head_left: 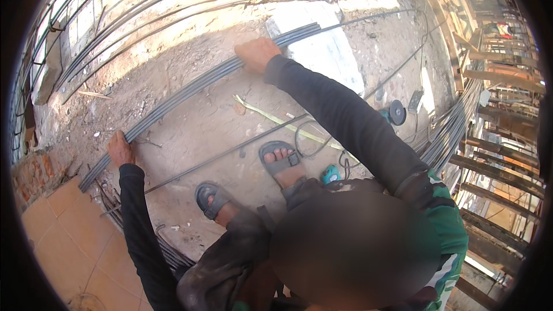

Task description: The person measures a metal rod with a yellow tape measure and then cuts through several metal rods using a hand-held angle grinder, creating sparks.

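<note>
A bundle of several long grey steel rebar rods (pixel 184 93) runs slantwise in front of me, from lower left to upper right. My left hand (pixel 121 148) is closed around it close to its lower left end. Farther up, my right hand (pixel 258 56) grips the same bundle a short way from its other end. That upper end lies over a pale white slab (pixel 340 57) on the ground. Between my feet and the bundle, a single thin rod (pixel 230 151) crosses the dirt.
An angle grinder disc (pixel 397 112) shows beyond my right forearm, and a teal tool part (pixel 330 174) lies beside my right foot. Yellowish strips (pixel 276 118) and a dark cable lie nearby. More rebar (pixel 455 132) is piled right, near timber planks (pixel 495 164). Tiles (pixel 75 236) cover the lower left.
</note>
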Tool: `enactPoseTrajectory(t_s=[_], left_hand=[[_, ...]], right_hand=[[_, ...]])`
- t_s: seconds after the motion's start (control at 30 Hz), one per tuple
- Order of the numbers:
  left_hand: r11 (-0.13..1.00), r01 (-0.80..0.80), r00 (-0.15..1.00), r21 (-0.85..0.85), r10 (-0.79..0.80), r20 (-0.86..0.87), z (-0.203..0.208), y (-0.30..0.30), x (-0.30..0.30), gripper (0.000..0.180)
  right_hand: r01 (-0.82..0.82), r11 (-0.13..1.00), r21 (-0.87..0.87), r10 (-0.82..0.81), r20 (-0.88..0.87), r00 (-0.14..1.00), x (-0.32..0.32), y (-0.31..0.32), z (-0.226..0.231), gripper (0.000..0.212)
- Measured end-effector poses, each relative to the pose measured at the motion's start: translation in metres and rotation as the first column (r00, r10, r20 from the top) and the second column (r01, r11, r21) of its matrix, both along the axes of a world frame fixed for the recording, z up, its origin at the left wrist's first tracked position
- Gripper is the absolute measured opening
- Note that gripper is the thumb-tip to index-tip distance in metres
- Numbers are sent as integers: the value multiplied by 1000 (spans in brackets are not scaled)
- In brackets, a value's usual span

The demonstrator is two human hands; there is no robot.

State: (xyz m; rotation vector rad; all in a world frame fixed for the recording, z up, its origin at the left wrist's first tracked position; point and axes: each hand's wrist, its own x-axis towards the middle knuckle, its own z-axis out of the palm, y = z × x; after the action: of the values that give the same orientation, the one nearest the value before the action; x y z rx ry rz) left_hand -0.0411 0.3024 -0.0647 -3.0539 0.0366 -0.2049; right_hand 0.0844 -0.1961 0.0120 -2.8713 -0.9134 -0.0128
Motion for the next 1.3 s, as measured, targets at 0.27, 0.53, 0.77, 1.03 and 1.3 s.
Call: enactPoseTrajectory(t_s=[0.27, 0.53, 0.77, 1.03, 1.3], left_hand=[[997, 62, 997, -43, -60, 51, -1, 0, -18, 11], [995, 25, 999, -97, -22, 32, 22, -20, -7, 20], [996, -8, 999, -89, 12, 34, 22, -20, -16, 12], [997, 22, 991, -75, -12, 136, 7, -30, -41, 15], [995, 19, 996, -95, -11, 85, 16, -26, -45, 10]], right_hand=[[32, 996, -87, -40, -97, 994, -25, 1, 3, 27], [74, 990, -122, -80, -50, 996, -26, -3, -4, 26], [48, 986, -158, -51, -13, 999, -25, 1, -5, 27], [16, 990, -142, -17, -6, 1000, -26, -10, -8, 24], [5, 980, -198, -12, -37, 999, -27, -6, -9, 19]])
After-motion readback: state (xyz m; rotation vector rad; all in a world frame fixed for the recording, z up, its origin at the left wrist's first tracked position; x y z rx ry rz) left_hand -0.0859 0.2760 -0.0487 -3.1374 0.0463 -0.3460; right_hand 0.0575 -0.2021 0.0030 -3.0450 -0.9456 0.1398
